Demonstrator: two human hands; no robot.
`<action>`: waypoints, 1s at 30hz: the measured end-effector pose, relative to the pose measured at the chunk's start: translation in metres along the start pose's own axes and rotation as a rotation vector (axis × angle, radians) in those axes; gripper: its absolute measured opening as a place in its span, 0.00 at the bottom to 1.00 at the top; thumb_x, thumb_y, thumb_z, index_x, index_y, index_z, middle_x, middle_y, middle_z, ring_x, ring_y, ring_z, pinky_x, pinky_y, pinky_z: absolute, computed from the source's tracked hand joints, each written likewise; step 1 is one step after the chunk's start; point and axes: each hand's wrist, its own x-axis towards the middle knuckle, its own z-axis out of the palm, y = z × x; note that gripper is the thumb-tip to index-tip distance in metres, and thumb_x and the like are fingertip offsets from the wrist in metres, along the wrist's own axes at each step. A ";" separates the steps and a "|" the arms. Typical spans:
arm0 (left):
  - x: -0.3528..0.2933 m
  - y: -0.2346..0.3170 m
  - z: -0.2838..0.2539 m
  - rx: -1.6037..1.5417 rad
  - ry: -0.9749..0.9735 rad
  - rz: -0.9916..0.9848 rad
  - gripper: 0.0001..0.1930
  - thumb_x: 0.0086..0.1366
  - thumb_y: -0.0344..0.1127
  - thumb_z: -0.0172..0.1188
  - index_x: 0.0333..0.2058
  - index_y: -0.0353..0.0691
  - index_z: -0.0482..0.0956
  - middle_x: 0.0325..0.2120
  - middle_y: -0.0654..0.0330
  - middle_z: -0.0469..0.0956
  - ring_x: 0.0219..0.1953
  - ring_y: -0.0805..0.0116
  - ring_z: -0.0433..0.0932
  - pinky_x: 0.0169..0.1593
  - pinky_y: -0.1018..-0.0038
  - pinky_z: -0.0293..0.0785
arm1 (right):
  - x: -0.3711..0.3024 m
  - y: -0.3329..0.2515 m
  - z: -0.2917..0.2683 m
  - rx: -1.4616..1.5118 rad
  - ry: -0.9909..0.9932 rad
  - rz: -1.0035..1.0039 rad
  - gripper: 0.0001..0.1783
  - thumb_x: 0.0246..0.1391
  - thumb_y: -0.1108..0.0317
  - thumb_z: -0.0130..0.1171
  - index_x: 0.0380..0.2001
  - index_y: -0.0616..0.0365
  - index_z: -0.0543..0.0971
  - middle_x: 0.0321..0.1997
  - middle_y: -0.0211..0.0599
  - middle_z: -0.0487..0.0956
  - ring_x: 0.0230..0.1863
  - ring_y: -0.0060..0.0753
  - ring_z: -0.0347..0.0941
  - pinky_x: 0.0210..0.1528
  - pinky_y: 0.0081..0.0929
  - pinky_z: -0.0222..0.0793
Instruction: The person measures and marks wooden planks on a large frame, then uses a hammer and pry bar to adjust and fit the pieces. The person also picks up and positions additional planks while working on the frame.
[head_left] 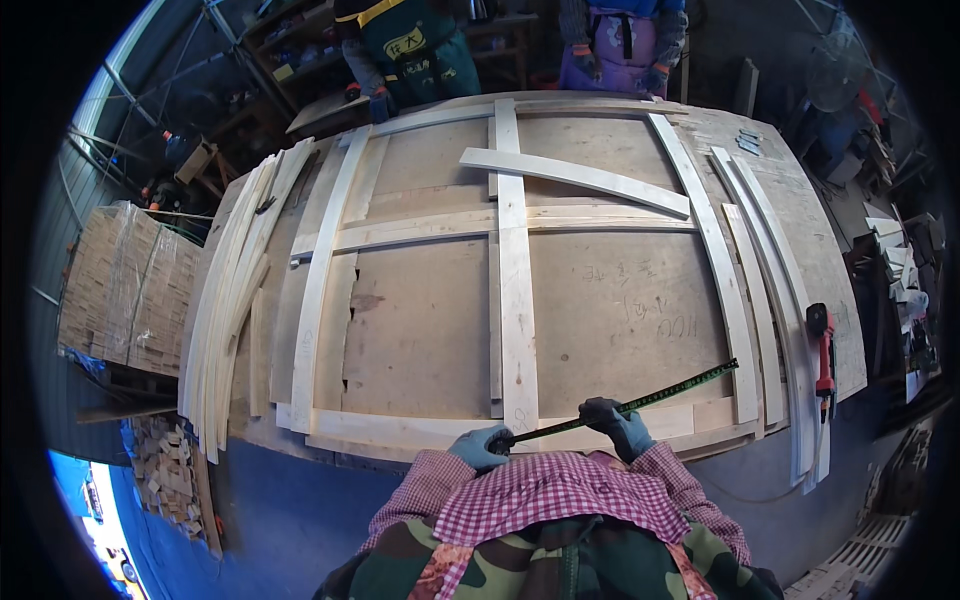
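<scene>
A dark tape measure blade with green markings (682, 386) stretches from my left hand past my right, its free end over the right upright of a pale wooden frame (517, 300). My left hand (482, 447), in a blue-grey and dark glove, is closed around the tape measure's near end at the frame's front rail; its case is mostly hidden. My right hand (618, 428), gloved likewise, pinches the blade further along. The frame lies flat on a large board-topped table (610, 330), with uprights and cross rails. A loose wooden slat (575, 180) rests slantwise across it.
Long strips (232, 300) lie along the table's left side, more slats (765, 250) along the right. A red-and-black power tool (822, 350) sits at the right edge. Two people stand beyond the far edge, one in a green apron (420, 50). Wrapped wood (130, 285) is stacked left.
</scene>
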 end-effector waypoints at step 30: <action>-0.011 0.006 -0.020 0.343 0.121 -0.276 0.19 0.60 0.54 0.50 0.45 0.54 0.79 0.39 0.56 0.80 0.42 0.57 0.79 0.46 0.62 0.73 | 0.022 0.049 -0.077 0.189 0.631 0.181 0.14 0.50 0.57 0.63 0.38 0.49 0.78 0.34 0.38 0.77 0.33 0.37 0.75 0.37 0.32 0.77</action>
